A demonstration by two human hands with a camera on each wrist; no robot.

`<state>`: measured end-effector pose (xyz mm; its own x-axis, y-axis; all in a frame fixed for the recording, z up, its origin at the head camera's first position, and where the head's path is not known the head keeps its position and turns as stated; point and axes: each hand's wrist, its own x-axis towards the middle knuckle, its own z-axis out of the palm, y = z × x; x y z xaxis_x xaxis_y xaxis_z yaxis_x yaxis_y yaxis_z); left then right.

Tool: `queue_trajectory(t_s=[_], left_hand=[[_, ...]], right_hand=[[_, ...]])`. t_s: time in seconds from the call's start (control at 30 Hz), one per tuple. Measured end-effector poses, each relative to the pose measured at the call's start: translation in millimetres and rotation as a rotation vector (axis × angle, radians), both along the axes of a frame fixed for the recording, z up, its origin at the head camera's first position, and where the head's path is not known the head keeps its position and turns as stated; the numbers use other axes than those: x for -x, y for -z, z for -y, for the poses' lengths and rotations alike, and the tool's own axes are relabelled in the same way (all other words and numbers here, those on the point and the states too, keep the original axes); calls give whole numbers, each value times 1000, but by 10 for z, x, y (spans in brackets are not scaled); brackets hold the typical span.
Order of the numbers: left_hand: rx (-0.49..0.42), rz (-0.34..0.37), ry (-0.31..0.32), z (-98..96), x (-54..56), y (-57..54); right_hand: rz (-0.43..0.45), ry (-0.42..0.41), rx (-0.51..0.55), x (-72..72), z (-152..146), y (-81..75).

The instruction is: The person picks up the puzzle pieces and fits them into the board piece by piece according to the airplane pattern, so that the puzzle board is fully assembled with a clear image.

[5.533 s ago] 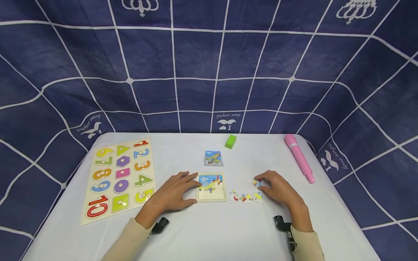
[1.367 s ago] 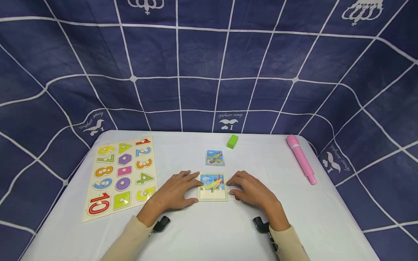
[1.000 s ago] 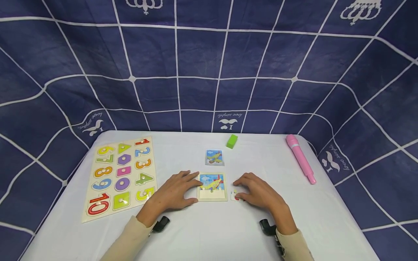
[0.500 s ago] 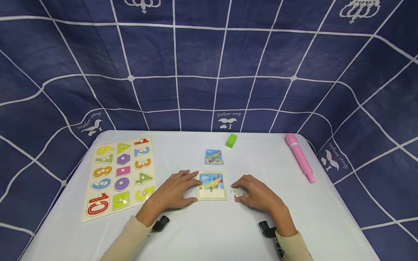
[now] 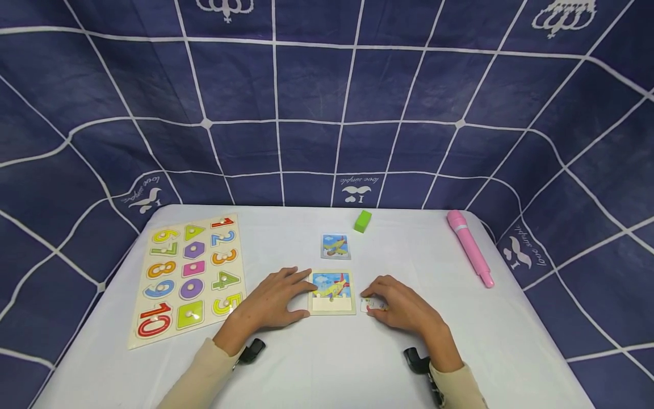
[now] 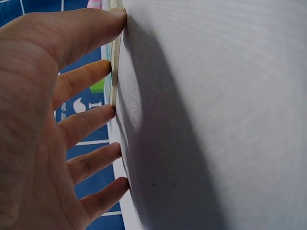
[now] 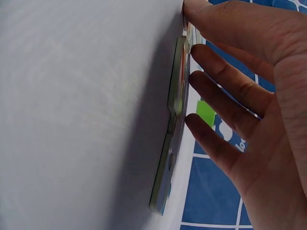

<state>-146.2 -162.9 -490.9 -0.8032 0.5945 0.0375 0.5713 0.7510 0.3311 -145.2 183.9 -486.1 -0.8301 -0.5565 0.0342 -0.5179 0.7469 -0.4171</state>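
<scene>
In the head view, a wooden jigsaw tray lies mid-table, its upper part filled with an aeroplane picture and its bottom strip bare. My left hand rests at its left side, fingers spread, with thumb and fingertips at the tray's edge in the left wrist view. To the right of the tray, my right hand has thumb and index finger at opposite edges of a jigsaw piece, pinching it. More loose pieces lie flat under the right palm, mostly hidden from above; the other right fingers are held loosely.
A picture card with the same aeroplane lies behind the tray, and a green block farther back. A number-and-shape peg board fills the left side. At the right lies a pink stick-like object.
The tray's picture has gained pieces since the oldest frame. My right hand came to the tray, then drew back right to the loose pieces, thumb and index finger closing. The left hand stays put.
</scene>
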Motion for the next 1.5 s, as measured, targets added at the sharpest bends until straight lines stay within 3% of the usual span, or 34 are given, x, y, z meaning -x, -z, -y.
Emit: queue_trajectory(t_s=[0.5, 0.93, 1.5], left_hand=[[-3, -16, 8, 3, 3, 17], [-7, -18, 3, -1, 13, 29], [-10, -1, -10, 11, 21, 13]], right_hand=[[-19, 7, -3, 25, 86, -45], [-74, -104, 31, 95, 296, -98], [-54, -191, -11, 138, 669, -92]])
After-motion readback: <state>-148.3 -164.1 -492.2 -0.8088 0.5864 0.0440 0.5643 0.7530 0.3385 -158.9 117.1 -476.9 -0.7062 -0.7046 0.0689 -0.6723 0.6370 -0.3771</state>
